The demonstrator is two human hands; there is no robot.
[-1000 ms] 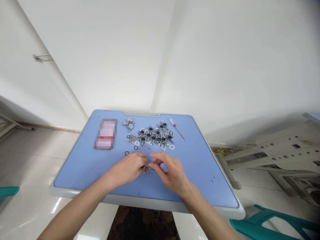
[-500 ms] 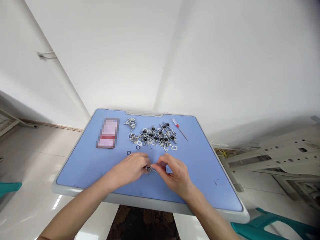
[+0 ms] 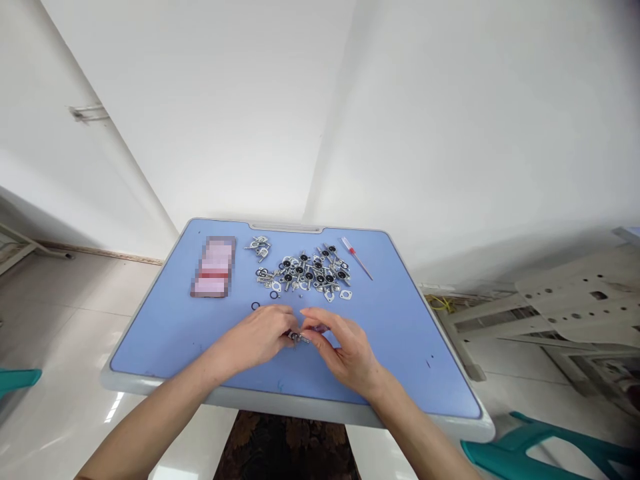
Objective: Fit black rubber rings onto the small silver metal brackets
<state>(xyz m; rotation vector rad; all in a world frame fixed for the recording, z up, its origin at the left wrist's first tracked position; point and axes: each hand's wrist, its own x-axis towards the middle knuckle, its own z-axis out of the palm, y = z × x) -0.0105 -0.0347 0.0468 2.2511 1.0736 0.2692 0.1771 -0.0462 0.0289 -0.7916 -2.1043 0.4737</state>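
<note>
My left hand (image 3: 267,333) is closed, its fingertips pinching a small metal fitting (image 3: 295,337) just above the table. A metal stem sticks out of this fitting toward my right hand (image 3: 345,350). The right thumb and fingers are bent round a purplish see-through piece (image 3: 319,328), mostly hidden by the fingers, and their tips meet the fitting. Beyond both hands lies a loose pile of metal fittings with round black caps (image 3: 310,275), mixed with flat oval plates (image 3: 345,295). Black rubber rings (image 3: 256,306) lie close to my left knuckles.
The blue tabletop (image 3: 400,347) has a pale raised rim. A smaller cluster of metal parts (image 3: 259,248) sits at the back. A blurred-out pink rectangle (image 3: 215,267) is at the left, a screwdriver (image 3: 357,257) at the back right. Green stools (image 3: 545,447) stand beside the table; a white wall rises behind.
My right forefinger has lifted and straightened a little over the fitting, and the purplish piece shows slightly differently. My left hand keeps its pinch. The whole view has shifted slightly.
</note>
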